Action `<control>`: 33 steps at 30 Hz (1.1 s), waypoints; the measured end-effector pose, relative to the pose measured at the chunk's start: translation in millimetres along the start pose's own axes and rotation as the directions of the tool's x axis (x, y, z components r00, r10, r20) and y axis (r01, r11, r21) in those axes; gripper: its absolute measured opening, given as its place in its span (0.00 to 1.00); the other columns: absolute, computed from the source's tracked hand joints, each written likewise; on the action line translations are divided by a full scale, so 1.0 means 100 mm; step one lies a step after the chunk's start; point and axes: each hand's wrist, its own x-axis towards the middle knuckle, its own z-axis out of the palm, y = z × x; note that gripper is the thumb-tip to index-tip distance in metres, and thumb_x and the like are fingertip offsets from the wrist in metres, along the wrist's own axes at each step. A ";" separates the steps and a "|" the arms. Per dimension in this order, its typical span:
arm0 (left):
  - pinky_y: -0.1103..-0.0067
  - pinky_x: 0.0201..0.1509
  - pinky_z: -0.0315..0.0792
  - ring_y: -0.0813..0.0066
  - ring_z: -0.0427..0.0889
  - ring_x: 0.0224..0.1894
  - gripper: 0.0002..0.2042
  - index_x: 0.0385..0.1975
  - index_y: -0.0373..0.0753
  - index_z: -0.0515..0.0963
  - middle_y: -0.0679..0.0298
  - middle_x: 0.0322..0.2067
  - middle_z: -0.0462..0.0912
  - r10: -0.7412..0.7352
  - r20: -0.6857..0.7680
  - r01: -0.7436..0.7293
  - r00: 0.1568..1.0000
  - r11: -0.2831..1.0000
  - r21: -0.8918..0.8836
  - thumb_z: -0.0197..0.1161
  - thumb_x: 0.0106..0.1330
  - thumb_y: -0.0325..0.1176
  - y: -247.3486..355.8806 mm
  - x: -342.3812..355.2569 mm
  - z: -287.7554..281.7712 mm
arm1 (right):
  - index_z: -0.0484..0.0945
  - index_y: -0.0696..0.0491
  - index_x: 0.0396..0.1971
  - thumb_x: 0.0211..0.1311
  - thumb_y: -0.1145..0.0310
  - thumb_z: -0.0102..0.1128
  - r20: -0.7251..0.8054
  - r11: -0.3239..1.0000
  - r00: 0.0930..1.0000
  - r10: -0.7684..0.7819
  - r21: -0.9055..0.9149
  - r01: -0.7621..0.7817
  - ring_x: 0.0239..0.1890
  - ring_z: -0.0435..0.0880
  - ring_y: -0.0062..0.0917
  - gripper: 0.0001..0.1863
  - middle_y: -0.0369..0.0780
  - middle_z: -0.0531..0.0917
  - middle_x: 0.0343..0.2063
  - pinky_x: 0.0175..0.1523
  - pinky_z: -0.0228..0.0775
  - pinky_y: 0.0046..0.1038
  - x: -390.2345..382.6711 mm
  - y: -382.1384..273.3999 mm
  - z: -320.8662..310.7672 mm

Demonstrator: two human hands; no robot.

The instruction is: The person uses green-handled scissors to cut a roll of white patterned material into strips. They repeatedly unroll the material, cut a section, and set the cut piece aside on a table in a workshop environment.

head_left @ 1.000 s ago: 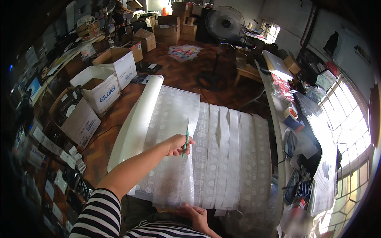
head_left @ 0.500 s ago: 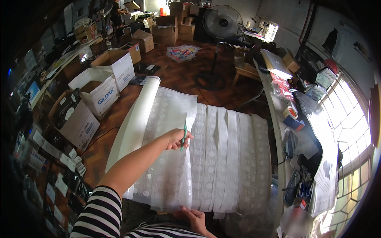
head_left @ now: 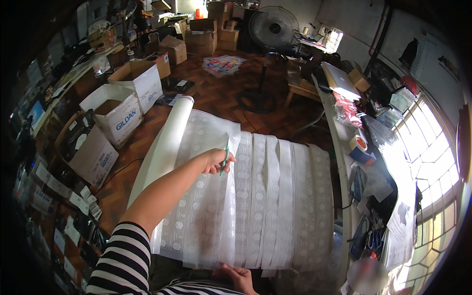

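Note:
A translucent film sheet (head_left: 199, 187) with rows of pale printed shapes lies across the work surface in front of me. My left hand (head_left: 215, 161) reaches over it and is closed on a pair of scissors with a green handle (head_left: 225, 160). Their thin blades point toward the sheet's far edge, along its raised right border. At the near edge my right hand (head_left: 237, 277) pinches the sheet's lower right corner. Long strips of similar film (head_left: 280, 196) lie side by side to the right. A thick white roll (head_left: 172, 132) rests along the left side.
Open cardboard boxes (head_left: 118, 115) stand on the floor to the left. A pedestal fan (head_left: 263, 73) is beyond the far edge. A cluttered white side table (head_left: 339, 147) runs along the right, carrying a tape roll (head_left: 359, 143) and blue-handled scissors (head_left: 375, 240). Far back left stands another person (head_left: 141, 17).
My left hand has moved a little farther away along the sheet with the scissors. My right hand stays at the near corner. The whole view has shifted slightly.

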 end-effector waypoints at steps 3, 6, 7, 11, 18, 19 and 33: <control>0.87 0.08 0.42 0.87 0.56 0.12 0.14 0.14 0.41 0.68 0.63 0.17 0.73 0.015 -0.004 -0.015 1.000 1.000 -0.024 0.58 0.58 0.39 0.07 0.07 -0.03 | 0.81 0.65 0.31 0.59 0.67 0.61 0.013 1.000 1.000 0.017 -0.025 -0.016 0.31 0.84 0.30 0.13 0.47 0.84 0.27 0.38 0.78 0.28 0.03 0.02 -0.03; 0.87 0.08 0.42 0.87 0.56 0.12 0.14 0.14 0.41 0.68 0.63 0.17 0.73 0.019 -0.012 -0.019 1.000 1.000 -0.023 0.58 0.58 0.39 0.12 0.13 -0.06 | 0.81 0.65 0.30 0.60 0.67 0.60 0.022 0.998 0.999 0.048 -0.033 -0.047 0.31 0.84 0.30 0.13 0.47 0.84 0.27 0.38 0.77 0.28 -0.06 -0.14 0.06; 0.87 0.08 0.42 0.87 0.56 0.12 0.14 0.14 0.41 0.69 0.63 0.17 0.73 0.024 -0.009 -0.024 1.000 0.999 -0.022 0.58 0.58 0.39 0.14 0.14 -0.07 | 0.81 0.64 0.30 0.60 0.67 0.60 0.023 0.998 0.998 0.059 -0.035 -0.058 0.31 0.84 0.30 0.13 0.47 0.84 0.27 0.38 0.77 0.28 -0.09 -0.20 0.09; 0.89 0.08 0.43 0.88 0.52 0.10 0.12 0.19 0.43 0.67 0.66 0.15 0.72 0.031 0.009 -0.031 0.999 0.999 0.025 0.58 0.59 0.40 0.17 0.22 -0.14 | 0.81 0.64 0.29 0.59 0.66 0.60 0.027 0.996 0.996 0.081 -0.029 -0.080 0.30 0.84 0.29 0.13 0.47 0.84 0.27 0.38 0.77 0.28 -0.08 -0.22 0.08; 0.88 0.08 0.42 0.88 0.51 0.09 0.12 0.18 0.44 0.67 0.66 0.15 0.72 0.037 -0.009 -0.038 0.999 0.998 -0.050 0.59 0.58 0.41 0.26 0.31 -0.18 | 0.81 0.63 0.29 0.59 0.68 0.61 -0.017 0.996 0.996 0.092 0.003 -0.092 0.30 0.84 0.29 0.12 0.47 0.84 0.26 0.38 0.77 0.28 -0.07 -0.18 0.07; 0.88 0.08 0.41 0.88 0.51 0.09 0.12 0.18 0.45 0.67 0.66 0.15 0.72 0.039 -0.005 -0.040 0.999 0.996 -0.074 0.59 0.57 0.41 0.27 0.32 -0.20 | 0.81 0.63 0.28 0.59 0.68 0.61 -0.007 0.994 0.995 0.104 0.029 -0.104 0.30 0.84 0.28 0.11 0.47 0.84 0.27 0.38 0.77 0.28 -0.07 -0.19 0.08; 0.88 0.10 0.41 0.87 0.51 0.11 0.11 0.17 0.45 0.68 0.65 0.18 0.73 0.097 0.011 -0.095 0.995 0.992 -0.082 0.60 0.53 0.39 0.31 0.38 -0.24 | 0.82 0.62 0.29 0.59 0.66 0.61 0.037 0.995 0.994 0.099 -0.027 -0.098 0.29 0.83 0.25 0.12 0.44 0.84 0.26 0.36 0.75 0.25 -0.08 -0.31 0.11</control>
